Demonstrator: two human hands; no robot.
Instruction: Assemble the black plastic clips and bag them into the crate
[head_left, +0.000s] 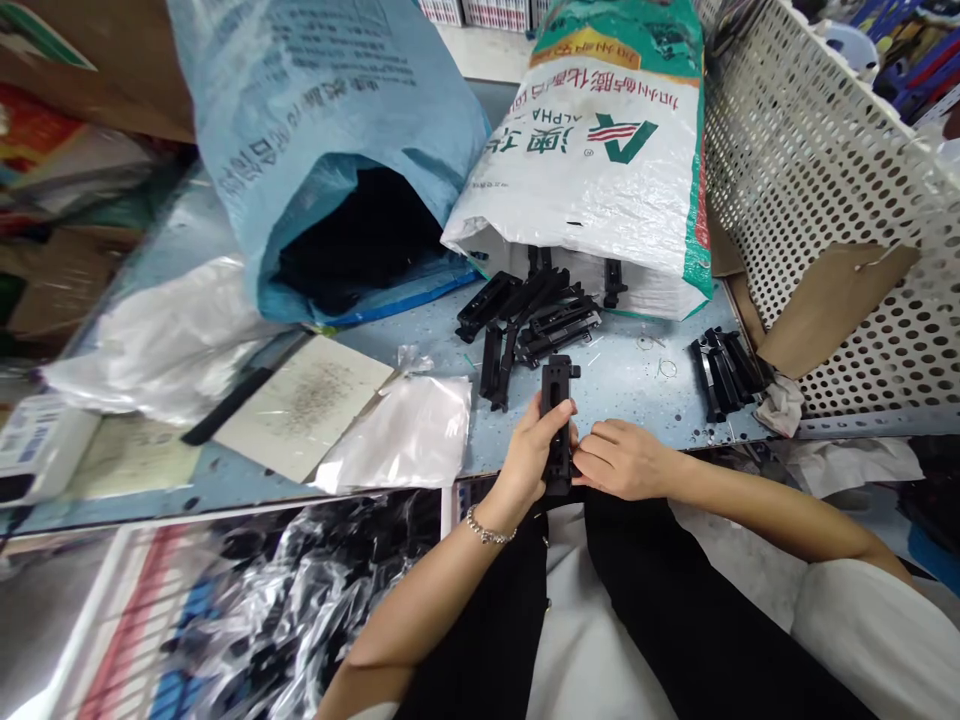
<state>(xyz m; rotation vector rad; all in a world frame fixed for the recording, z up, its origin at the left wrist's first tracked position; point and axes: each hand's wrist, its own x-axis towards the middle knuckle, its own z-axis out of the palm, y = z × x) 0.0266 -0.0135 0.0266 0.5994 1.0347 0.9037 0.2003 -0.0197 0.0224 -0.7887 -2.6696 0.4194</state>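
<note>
A long black plastic part (556, 385) with slots along its face is gripped by my left hand (531, 445), thumb across the front. It stands lengthwise at the table's front edge. My right hand (621, 460) is closed against the part's right side, fingers curled; whatever lies between the fingertips is hidden. Beyond them lies a pile of similar black parts (536, 320) at the mouth of a white woven sack (574, 200). To the right sits a smaller group of black parts (724, 372).
A blue sack (337, 110) with dark contents stands back left. Clear plastic bags (409, 430), a pale board (300, 400) and a black-handled blade (229, 405) lie left. A perforated white crate (825, 200) with cardboard borders the right. Below left, a basket holds bagged black items (300, 590).
</note>
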